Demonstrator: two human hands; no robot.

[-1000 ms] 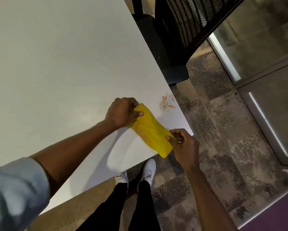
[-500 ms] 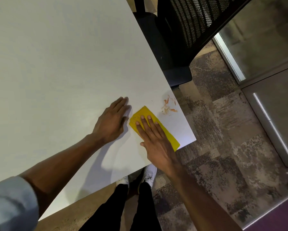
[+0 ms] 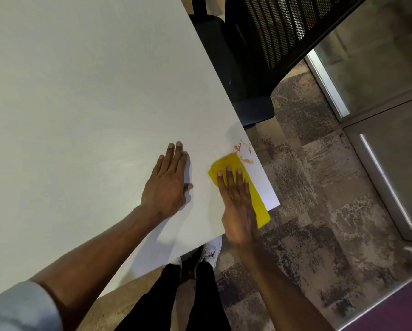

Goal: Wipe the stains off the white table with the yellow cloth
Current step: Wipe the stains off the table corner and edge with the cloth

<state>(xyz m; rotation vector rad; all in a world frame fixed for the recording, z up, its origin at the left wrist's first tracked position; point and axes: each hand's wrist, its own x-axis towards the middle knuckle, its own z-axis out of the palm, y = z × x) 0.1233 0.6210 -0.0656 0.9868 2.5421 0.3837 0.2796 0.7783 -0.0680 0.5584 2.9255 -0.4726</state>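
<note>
Yellow cloth [image 3: 260, 206] slid to stains [image 3: 244, 152]; right hand [image 3: 237, 204] flat on it, left hand [image 3: 168, 185] spread on table [image 3: 81, 91]

The left hand [image 3: 168, 185] lies flat and palm down at mid-frame, fingers straight and close together pointing toward the top, thumb stuck out to the right. The bare left forearm [image 3: 100, 254] runs down to a grey sleeve [image 3: 21, 309] in the lower left corner. Just right of it and apart from it, the right hand [image 3: 236, 201] is also flat and palm down, its straight fingers slightly spread and pressing on the cloth [image 3: 226, 161], while the right forearm [image 3: 279, 287] slants to the bottom edge, right of centre.
</note>
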